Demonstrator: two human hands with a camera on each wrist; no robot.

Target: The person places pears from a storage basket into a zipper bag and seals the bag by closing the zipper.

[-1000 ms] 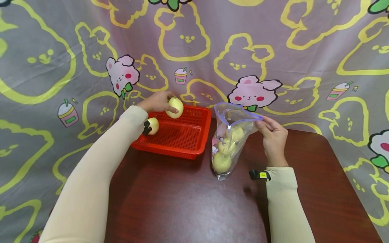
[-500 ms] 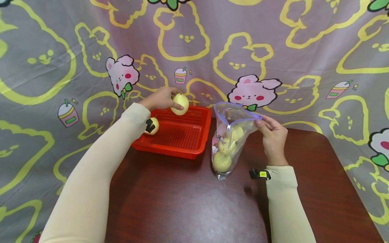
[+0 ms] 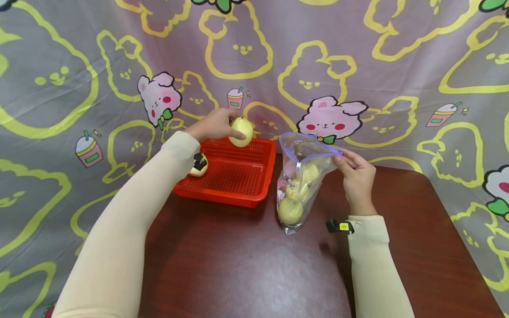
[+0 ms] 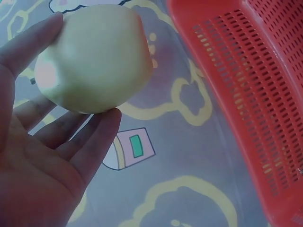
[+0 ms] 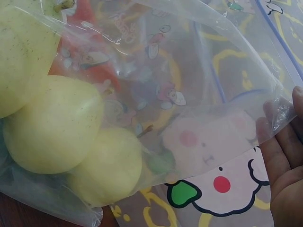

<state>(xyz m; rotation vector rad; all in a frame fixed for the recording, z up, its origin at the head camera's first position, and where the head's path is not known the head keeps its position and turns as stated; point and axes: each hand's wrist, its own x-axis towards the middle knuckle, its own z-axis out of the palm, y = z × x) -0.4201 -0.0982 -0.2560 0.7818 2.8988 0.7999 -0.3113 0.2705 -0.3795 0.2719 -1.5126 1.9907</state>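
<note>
My left hand (image 3: 216,124) grips a pale yellow pear (image 3: 241,131) above the back of the red basket. In the left wrist view the thumb and fingertips hold this pear (image 4: 97,59) from the side. My right hand (image 3: 359,179) pinches the purple zip rim of a clear plastic bag (image 3: 314,165) at its right corner. The bag's mouth gapes and its base is low over the table. Several yellow pears (image 5: 54,125) are stacked inside it. Another pear (image 3: 199,170) sits at the basket's left end, partly covered by the left wrist's black camera.
The red perforated basket (image 3: 260,196) stands at the back left of the dark brown table (image 3: 246,265), left of the bag. A patterned curtain (image 3: 262,101) hangs right behind the table.
My left hand has moved up and to the right with the pear, toward the bag. My right hand and the bag have hardly moved.
</note>
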